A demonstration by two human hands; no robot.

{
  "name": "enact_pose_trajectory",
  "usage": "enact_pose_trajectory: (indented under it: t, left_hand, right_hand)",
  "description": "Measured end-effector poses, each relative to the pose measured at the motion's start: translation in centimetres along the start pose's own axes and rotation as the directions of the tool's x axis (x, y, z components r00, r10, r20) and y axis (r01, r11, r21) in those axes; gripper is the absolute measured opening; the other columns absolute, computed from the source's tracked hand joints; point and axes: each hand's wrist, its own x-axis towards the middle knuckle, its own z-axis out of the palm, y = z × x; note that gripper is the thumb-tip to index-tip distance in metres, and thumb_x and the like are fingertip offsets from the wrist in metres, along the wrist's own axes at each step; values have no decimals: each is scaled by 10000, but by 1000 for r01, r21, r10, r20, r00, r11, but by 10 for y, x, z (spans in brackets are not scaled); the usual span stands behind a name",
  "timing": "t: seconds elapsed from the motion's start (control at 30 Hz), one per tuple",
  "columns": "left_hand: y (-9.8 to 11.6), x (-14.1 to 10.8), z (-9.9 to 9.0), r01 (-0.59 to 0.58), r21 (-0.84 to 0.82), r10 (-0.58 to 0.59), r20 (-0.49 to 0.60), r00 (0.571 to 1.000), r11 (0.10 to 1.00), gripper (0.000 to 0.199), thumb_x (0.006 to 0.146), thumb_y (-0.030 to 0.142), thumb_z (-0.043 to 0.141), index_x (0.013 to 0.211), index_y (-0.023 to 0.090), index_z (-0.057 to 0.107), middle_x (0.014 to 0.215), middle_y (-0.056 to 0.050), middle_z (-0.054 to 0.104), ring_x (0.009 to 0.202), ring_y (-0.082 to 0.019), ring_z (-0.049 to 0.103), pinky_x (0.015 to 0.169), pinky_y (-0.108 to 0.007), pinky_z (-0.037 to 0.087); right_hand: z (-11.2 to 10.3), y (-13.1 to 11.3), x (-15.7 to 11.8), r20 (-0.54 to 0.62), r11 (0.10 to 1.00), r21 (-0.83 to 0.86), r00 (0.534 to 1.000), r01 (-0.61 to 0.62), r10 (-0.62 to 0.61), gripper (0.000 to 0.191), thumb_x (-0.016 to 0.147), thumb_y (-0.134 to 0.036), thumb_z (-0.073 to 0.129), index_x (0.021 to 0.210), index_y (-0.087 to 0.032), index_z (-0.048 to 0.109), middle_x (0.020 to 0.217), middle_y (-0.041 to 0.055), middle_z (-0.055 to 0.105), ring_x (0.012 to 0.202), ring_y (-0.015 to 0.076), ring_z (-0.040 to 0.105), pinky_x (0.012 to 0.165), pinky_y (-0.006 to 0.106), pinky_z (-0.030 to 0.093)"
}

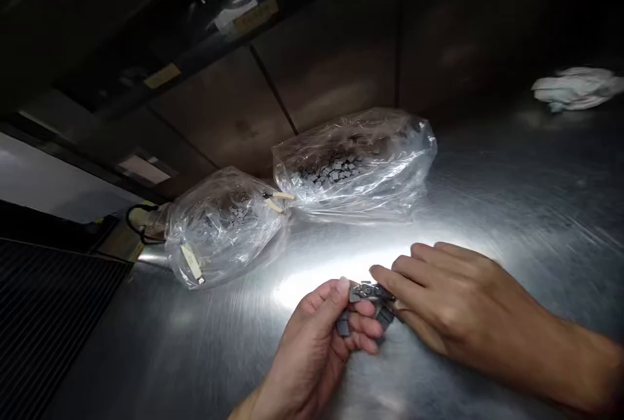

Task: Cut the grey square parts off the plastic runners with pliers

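Your left hand (314,332) is closed on small gray pieces (343,324) at six o'clock; your right hand (448,296) meets them from three o'clock, its grip hidden. This handful looks unfinished. From your hands, clear bags at twelve (390,179) and ten o'clock (219,254) hold gray bits (336,173); whether those are done, I cannot tell.

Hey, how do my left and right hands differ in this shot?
Your left hand shows its thumb and curled fingertips to the camera; your right hand shows its back. The left hand comes in from the bottom edge, the right hand from the right edge. Both are bare, close together around small grey pieces.
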Motion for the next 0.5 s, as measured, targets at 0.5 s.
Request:
enact_pose_trajectory:
  t: [0.5]
  left_hand:
    - [2,-2,4,5,8,-5,-31,1000,1000,261,854,305,850,835,101,688,758,-76,762,598,-123,701,563,-204,585]
  right_hand:
    - [-1,-1,-3,-11,999,-44,1000,28,-29,247,992,-64,487,1082,-121,711,744,8,619,639,207,549,596,381,333]
